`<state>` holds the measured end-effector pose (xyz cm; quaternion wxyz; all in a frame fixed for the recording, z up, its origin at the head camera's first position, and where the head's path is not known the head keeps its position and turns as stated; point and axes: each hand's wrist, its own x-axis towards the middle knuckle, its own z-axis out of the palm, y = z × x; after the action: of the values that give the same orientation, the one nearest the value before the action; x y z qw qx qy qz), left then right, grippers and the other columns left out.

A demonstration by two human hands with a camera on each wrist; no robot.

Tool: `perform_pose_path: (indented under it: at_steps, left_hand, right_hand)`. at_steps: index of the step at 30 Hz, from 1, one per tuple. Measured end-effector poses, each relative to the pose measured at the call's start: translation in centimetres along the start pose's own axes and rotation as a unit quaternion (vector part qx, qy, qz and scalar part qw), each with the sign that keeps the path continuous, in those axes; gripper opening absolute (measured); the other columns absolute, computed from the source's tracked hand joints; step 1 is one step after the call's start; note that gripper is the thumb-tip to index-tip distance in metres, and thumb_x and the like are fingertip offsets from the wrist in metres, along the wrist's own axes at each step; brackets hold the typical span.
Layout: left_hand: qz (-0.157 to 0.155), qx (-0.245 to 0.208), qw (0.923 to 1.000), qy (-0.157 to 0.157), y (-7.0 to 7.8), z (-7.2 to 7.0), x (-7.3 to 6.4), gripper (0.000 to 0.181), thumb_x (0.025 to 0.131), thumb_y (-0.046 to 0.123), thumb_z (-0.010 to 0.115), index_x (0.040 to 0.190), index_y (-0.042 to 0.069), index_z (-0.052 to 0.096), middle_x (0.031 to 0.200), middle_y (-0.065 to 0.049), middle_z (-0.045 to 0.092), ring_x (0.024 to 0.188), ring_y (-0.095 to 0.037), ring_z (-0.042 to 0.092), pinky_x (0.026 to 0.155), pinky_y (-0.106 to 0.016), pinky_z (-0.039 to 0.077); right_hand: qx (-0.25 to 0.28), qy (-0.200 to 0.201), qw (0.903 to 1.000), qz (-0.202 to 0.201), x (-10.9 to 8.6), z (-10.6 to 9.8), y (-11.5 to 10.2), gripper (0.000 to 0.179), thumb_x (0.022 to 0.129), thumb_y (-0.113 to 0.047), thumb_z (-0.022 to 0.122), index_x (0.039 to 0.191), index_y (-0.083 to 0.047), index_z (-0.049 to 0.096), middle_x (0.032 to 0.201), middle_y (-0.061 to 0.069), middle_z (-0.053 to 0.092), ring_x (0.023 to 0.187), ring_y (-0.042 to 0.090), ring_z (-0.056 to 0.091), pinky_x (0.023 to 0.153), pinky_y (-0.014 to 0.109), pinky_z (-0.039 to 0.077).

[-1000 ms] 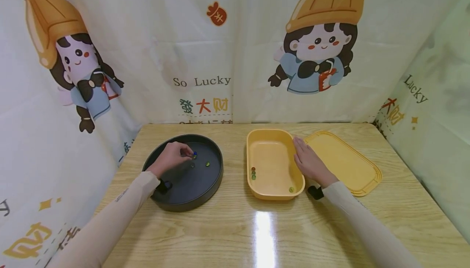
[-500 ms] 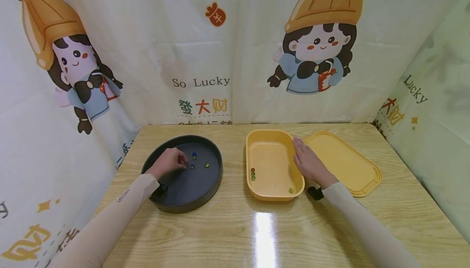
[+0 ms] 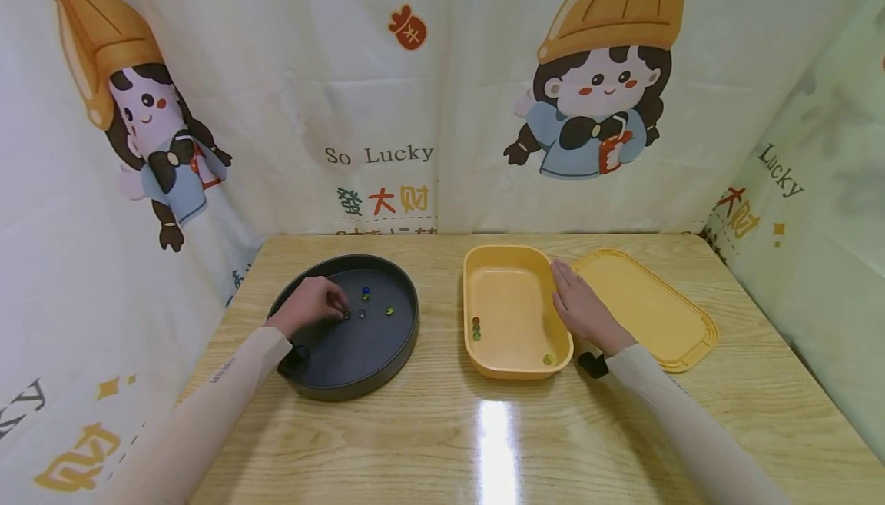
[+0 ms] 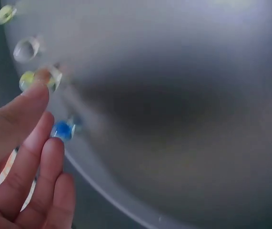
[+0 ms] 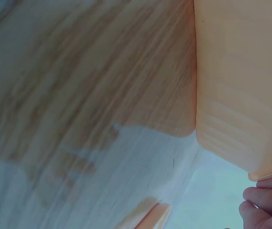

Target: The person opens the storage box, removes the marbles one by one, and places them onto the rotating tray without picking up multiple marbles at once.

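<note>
My left hand (image 3: 313,307) reaches down into a round dark pan (image 3: 359,355) at the left. Its thumb and fingertips are beside a dark glass marble (image 3: 346,315), with the thumb and fingers apart in the left wrist view. Close by in the pan are a clear marble (image 3: 362,313), a blue marble (image 3: 366,290) touching or nearly touching a yellow-green one (image 3: 366,298), and a yellow marble (image 3: 390,310). Straight-fingered, my right hand (image 3: 583,307) rests against the right side of a yellow rectangular box (image 3: 515,301).
Inside the box, a short row of reddish and green marbles (image 3: 476,328) lies along the left wall. A yellow marble (image 3: 548,360) sits in its near right corner. A flat yellow lid (image 3: 646,309) lies on the wooden table (image 3: 429,436), right of the box.
My left hand has moved down and left within the pan, away from the blue and yellow-green marbles; the dark marble now shows beside its fingertips. My right hand keeps its place.
</note>
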<state>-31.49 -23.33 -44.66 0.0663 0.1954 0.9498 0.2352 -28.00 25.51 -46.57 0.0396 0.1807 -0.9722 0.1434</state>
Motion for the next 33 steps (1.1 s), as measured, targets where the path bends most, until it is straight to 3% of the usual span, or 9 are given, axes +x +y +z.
perform_pose_path:
  at_steps: [3, 8, 14, 17, 23, 33]
  left_hand:
    - [-0.003, -0.006, 0.9999, 0.009, -0.1, -0.9, -0.2, 0.013, 0.076, 0.004, 0.075, 0.088, 0.004, 0.074, 0.082, -0.007, 0.072, 0.072, -0.015, 0.066, 0.067, -0.032, 0.055]
    - [-0.023, -0.030, 0.9986, 0.037, 1.1, -2.4, -0.6, 0.018, 0.082, 0.008, 0.070, 0.098, 0.000, 0.072, 0.088, -0.011, 0.073, 0.079, -0.021, 0.067, 0.073, -0.038, 0.054]
    - [-0.017, -0.083, 0.9927, 0.086, 3.5, -3.2, -0.4, 0.023, 0.085, 0.020, 0.069, 0.105, 0.009, 0.073, 0.097, -0.008, 0.073, 0.086, -0.019, 0.065, 0.076, -0.037, 0.053]
    - [-0.007, -0.128, 0.9875, 0.091, 5.4, -3.1, -0.1, 0.025, 0.086, 0.025, 0.068, 0.108, 0.013, 0.072, 0.103, -0.008, 0.072, 0.091, -0.019, 0.066, 0.079, -0.036, 0.053]
    - [0.012, -0.221, 0.9727, 0.069, 10.6, -1.9, 1.3, 0.031, 0.086, 0.030, 0.067, 0.112, 0.013, 0.070, 0.110, -0.007, 0.070, 0.097, -0.019, 0.066, 0.084, -0.035, 0.053]
    - [0.111, -0.232, 0.9659, 0.030, 18.8, 2.5, 5.6, 0.022, 0.087, 0.022, 0.067, 0.105, 0.010, 0.072, 0.101, -0.004, 0.073, 0.089, -0.012, 0.066, 0.079, -0.026, 0.053]
  right_hand:
    - [0.001, -0.003, 1.0000, 0.001, 0.0, 0.0, 0.0, 0.056, 0.100, -0.014, 0.037, 0.146, 0.011, 0.016, 0.153, 0.028, 0.017, 0.141, 0.043, 0.018, 0.111, 0.060, 0.019]
    - [0.003, -0.004, 1.0000, 0.002, -0.1, -0.1, 0.1, 0.056, 0.100, -0.014, 0.036, 0.146, 0.010, 0.015, 0.153, 0.028, 0.016, 0.142, 0.042, 0.017, 0.112, 0.060, 0.018]
    - [0.003, 0.002, 1.0000, 0.003, -0.2, -0.1, 0.2, 0.056, 0.100, -0.013, 0.037, 0.146, 0.010, 0.016, 0.153, 0.028, 0.017, 0.141, 0.043, 0.017, 0.111, 0.060, 0.019]
    - [0.005, 0.002, 1.0000, 0.004, -0.3, -0.1, 0.2, 0.056, 0.100, -0.013, 0.037, 0.146, 0.011, 0.016, 0.153, 0.029, 0.017, 0.141, 0.043, 0.017, 0.111, 0.060, 0.018]
    - [0.001, -0.006, 0.9999, 0.012, -0.2, -0.2, 0.2, 0.056, 0.100, -0.014, 0.036, 0.146, 0.010, 0.015, 0.153, 0.027, 0.017, 0.142, 0.042, 0.017, 0.112, 0.059, 0.018]
    - [0.005, -0.001, 1.0000, 0.007, 0.0, -0.1, 0.1, 0.055, 0.100, -0.014, 0.037, 0.146, 0.010, 0.017, 0.153, 0.027, 0.018, 0.142, 0.042, 0.018, 0.112, 0.059, 0.020]
